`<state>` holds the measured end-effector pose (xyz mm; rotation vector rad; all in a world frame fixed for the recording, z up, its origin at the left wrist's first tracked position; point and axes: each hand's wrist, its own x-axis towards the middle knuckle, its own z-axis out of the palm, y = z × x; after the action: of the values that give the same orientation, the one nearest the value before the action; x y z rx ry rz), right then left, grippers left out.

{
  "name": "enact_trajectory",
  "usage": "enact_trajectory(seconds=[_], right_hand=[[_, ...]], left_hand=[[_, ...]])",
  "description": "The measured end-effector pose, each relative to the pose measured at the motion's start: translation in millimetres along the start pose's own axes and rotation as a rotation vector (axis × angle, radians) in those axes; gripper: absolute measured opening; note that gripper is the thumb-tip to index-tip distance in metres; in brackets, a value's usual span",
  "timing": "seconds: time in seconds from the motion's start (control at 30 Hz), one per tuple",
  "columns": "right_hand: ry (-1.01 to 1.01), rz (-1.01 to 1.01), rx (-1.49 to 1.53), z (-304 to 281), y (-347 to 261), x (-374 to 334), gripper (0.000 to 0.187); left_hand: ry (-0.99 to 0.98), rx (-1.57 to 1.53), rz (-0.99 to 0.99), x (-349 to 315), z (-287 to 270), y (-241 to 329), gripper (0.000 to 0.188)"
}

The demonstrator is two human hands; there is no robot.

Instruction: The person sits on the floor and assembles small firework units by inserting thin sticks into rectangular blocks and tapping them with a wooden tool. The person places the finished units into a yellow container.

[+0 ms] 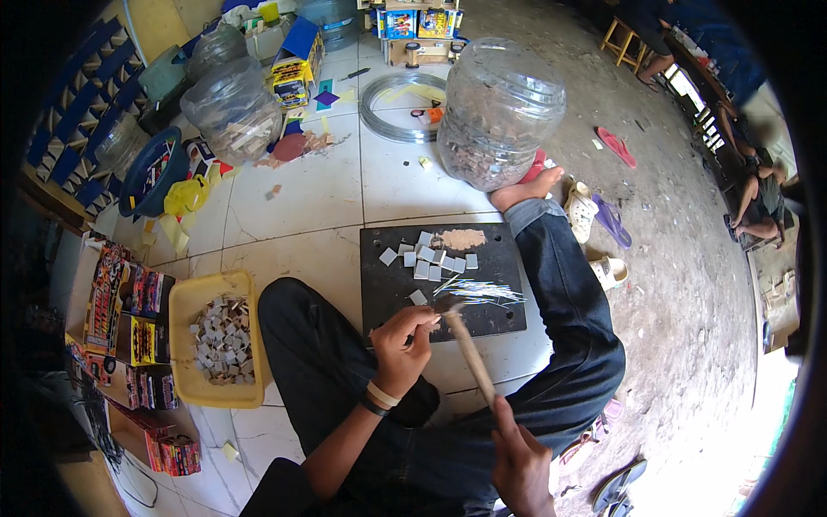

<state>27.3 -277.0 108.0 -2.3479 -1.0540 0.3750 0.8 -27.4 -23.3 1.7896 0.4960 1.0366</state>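
Note:
My right hand [520, 465] is closed around the wooden handle of a hammer [472, 355], whose dark head is over the near edge of a black board [388, 302]. Close to the hammer head, my left hand [403, 349] is pinched; whatever is between its fingertips is too small to make out. Several small grey square pieces [422, 255] lie scattered on the board. Beside them is a bundle of thin white and blue strips or wires [487, 293]. A tan patch of crumbs or powder [458, 239] sits at the board's far side.
At left, a yellow tray [178, 345] holds many small squares, next to colourful boxes [148, 340]. Beyond the board stand a clear plastic jug [500, 103] of small pieces and a wire coil [375, 129]. My bent legs flank the board. Slippers [615, 148] and people are at right.

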Motion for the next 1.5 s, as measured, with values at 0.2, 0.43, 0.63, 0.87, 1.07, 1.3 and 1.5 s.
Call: enact_trajectory(seconds=[0.2, 0.43, 0.63, 0.87, 1.07, 1.3, 1.5], right_hand=[[0.088, 0.000, 0.043, 2.4, -0.8, 0.8, 0.066], [-0.121, 0.142, -0.044, 1.6, 3.8, -2.0, 0.070], [-0.026, 0.137, 0.280, 5.5, 25.3, -8.2, 0.064], [0.074, 0.188, 0.185, 4.2, 34.1, -6.2, 0.038], [0.262, 0.065, -0.017, -10.5, 40.4, 55.1, 0.028], [0.346, -0.164, 0.084, 26.6, 70.2, 172.8, 0.030], [0.389, -0.164, 0.131, 62.2, 80.9, 190.8, 0.027]], left_hand=[[0.019, -0.035, -0.002, -1.2, 2.4, -2.2, 0.019], [0.004, -0.048, -0.026, 1.0, 1.3, -0.2, 0.018], [0.086, 0.112, 0.012, 7.7, -48.4, 15.4, 0.018], [0.432, 0.693, -0.078, 16.5, -198.6, 19.6, 0.024], [0.082, 0.677, 0.059, 27.3, -136.4, 19.9, 0.030], [-0.283, 0.577, 0.112, 45.9, -22.4, 13.7, 0.033], [-0.260, 0.480, -0.002, 35.1, -20.5, 4.6, 0.033]])
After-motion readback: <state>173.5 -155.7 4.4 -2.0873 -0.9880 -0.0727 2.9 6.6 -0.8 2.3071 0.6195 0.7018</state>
